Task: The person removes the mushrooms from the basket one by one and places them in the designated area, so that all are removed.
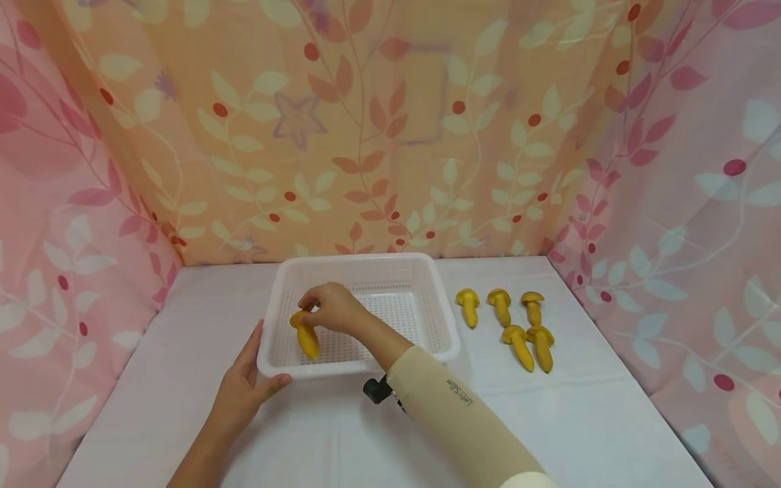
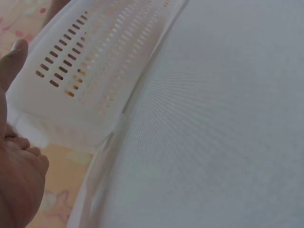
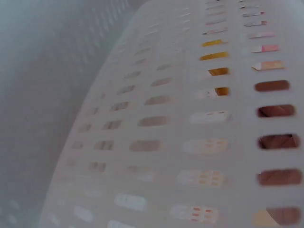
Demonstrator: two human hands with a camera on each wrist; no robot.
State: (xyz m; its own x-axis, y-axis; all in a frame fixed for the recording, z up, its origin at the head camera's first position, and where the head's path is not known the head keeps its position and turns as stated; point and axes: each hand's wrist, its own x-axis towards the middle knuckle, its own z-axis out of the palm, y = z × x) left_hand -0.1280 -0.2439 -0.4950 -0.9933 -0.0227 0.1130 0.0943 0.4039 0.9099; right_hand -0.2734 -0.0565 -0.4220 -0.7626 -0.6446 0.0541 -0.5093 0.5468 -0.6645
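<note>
A white plastic basket with slotted walls stands on the table. At its near left corner my left hand grips it, thumb by the front rim and fingers along the left side. In the left wrist view the thumb of that left hand lies against the basket wall, the other fingers curled below. Inside the basket, my right hand pinches a yellow mushroom by its cap, its stem pointing down toward the near side. The right wrist view is filled by the slotted basket wall, hiding that hand.
Several yellow mushrooms lie in two loose rows on the white-covered table, right of the basket. A small black object shows under the right forearm. Flowered curtains enclose the back and both sides.
</note>
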